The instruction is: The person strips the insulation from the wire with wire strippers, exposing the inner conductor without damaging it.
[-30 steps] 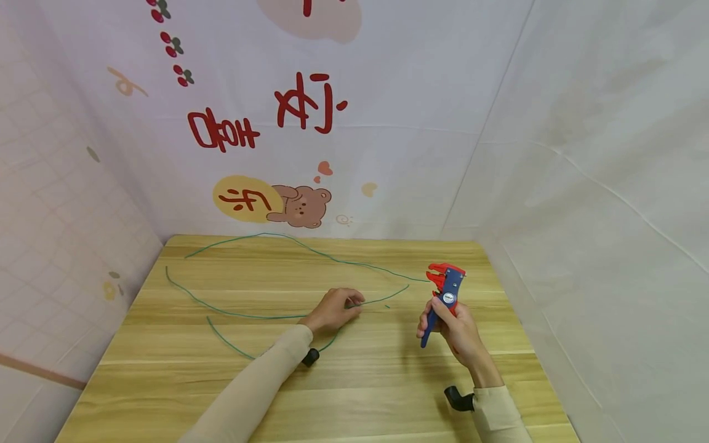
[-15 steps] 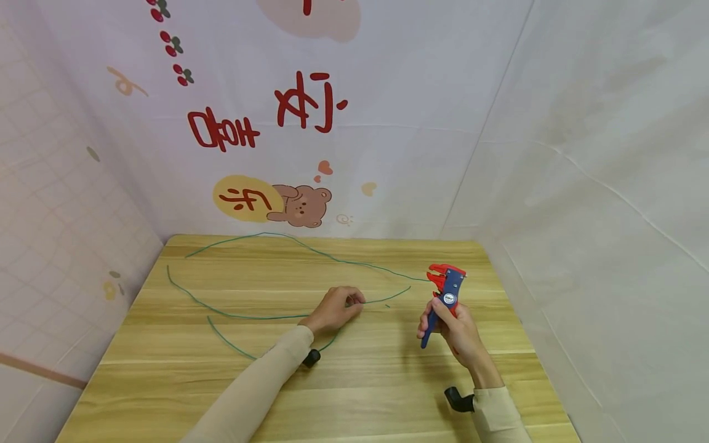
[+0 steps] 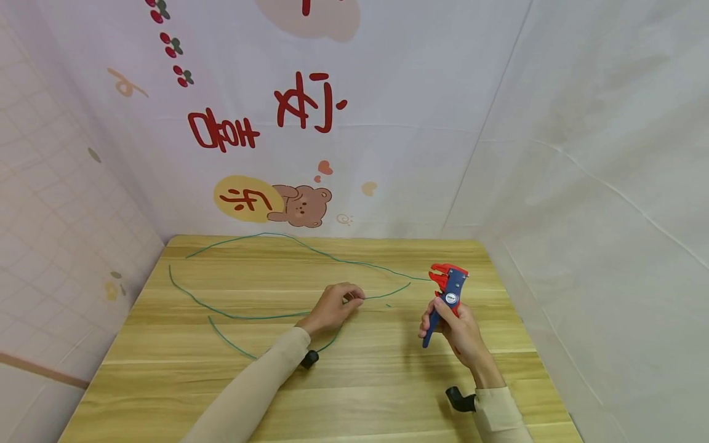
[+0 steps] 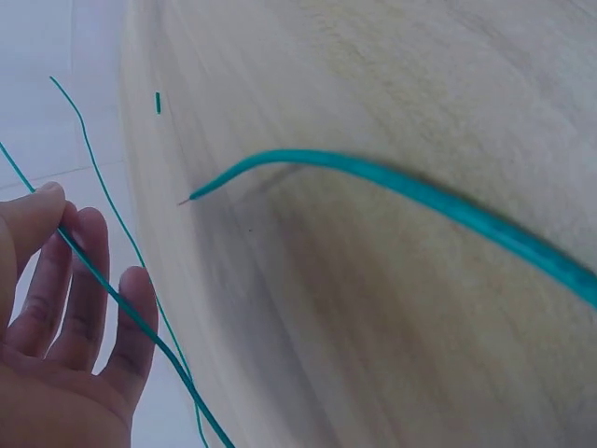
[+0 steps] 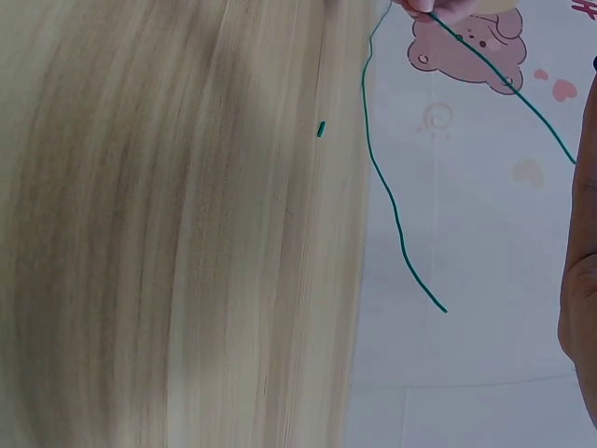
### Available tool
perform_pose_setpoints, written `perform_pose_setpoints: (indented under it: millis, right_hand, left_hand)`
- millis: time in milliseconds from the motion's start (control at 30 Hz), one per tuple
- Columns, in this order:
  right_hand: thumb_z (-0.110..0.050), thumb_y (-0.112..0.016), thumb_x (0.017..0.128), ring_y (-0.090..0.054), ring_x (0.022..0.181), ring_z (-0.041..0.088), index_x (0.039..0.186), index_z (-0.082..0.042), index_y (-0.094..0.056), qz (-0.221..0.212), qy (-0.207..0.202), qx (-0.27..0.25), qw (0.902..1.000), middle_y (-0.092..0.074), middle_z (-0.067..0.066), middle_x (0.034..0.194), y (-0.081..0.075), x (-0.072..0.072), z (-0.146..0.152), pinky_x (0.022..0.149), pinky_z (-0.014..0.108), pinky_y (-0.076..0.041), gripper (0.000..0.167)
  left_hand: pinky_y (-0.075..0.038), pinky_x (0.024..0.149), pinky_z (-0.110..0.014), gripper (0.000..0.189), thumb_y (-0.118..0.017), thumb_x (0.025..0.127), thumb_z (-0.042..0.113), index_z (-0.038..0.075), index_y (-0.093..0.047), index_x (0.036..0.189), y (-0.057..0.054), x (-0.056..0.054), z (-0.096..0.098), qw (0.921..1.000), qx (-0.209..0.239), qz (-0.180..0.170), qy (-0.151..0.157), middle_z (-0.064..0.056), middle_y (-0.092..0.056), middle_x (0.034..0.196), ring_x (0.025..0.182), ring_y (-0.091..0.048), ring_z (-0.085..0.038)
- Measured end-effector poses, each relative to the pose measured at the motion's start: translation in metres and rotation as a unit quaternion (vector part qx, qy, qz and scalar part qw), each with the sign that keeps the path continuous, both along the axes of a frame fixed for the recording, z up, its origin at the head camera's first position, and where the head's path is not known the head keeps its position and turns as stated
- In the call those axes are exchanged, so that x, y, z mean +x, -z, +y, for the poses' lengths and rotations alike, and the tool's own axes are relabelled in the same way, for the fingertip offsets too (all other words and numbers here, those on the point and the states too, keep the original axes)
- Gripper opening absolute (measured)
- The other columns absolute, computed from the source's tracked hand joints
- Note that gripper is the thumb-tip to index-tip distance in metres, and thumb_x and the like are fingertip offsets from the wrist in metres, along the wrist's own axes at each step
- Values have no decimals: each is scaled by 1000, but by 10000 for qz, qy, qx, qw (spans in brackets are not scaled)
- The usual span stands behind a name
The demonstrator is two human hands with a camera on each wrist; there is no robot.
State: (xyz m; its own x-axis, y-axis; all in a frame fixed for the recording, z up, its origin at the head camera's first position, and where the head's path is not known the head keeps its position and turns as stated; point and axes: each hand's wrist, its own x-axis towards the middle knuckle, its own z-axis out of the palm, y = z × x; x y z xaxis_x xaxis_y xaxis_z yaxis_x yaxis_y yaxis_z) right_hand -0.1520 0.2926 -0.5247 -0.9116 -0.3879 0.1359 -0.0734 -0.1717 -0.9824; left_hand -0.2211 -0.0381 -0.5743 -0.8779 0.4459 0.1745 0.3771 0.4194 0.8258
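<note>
My left hand (image 3: 332, 306) pinches a green wire (image 4: 117, 295) between thumb and fingertips, its other fingers loosely bent. The wire's free end extends right from the fingers, and its long tail trails left across the table. In my right hand (image 3: 464, 332) is a wire stripper (image 3: 450, 289) with a blue body and red jaws, gripped by its handles, head pointing up and away. The jaws face left and stand a little right of the wire's free end. Close to the left wrist camera, another green wire (image 4: 448, 204) ends in a bare copper tip (image 4: 184, 202).
A third green wire (image 3: 362, 264) curves along the back of the wooden table (image 3: 376, 394), its right end overlapping the stripper's jaws in the head view. A short green offcut (image 3: 388, 306) lies between the hands. Printed cloth walls (image 3: 410, 154) enclose the back and sides.
My left hand has lifted slightly, and the wire's free end has tipped up a little while its tail slid slightly right. The right hand and stripper have shifted very slightly right.
</note>
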Motion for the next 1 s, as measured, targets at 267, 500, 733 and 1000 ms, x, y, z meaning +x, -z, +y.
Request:
perform_pose_setpoints:
  millis: [267,500,733,1000]
  right_hand:
    - [-20,-37,126,-81,78,18,111,-3,-63,-11,-21,-29,10000,-77,2,88,0,0,0,83,38,-71,35]
    - [-19,-36,126,-82,78,17,111,-5,-64,-58,-41,-33,10000,-78,2,87,1,1,-1,82,38,-71,35]
    - [-18,-35,126,-82,79,18,111,-3,-63,-11,-52,-34,10000,-78,2,88,0,0,-1,82,38,-71,35]
    - [-20,-36,126,-82,79,18,111,-4,-63,-30,-1,21,10000,-77,2,87,-3,1,-3,81,38,-71,34]
  left_hand:
    - [-65,90,-34,12,-73,110,6,3,-82,117,-3,0,-3,9991,266,321,-25,-12,-82,114,102,-78,-29]
    - [-60,80,-28,11,-74,110,10,7,-83,116,-4,-4,-4,9975,434,527,-173,-9,-82,112,97,-75,-21]
    - [-53,78,-23,10,-76,109,12,8,-83,115,-13,-5,-7,9968,470,540,-361,-7,-81,108,93,-69,-14]
    - [-54,81,-23,10,-79,107,14,7,-84,113,-24,-8,-10,9958,592,543,-449,-5,-82,110,93,-68,-13]
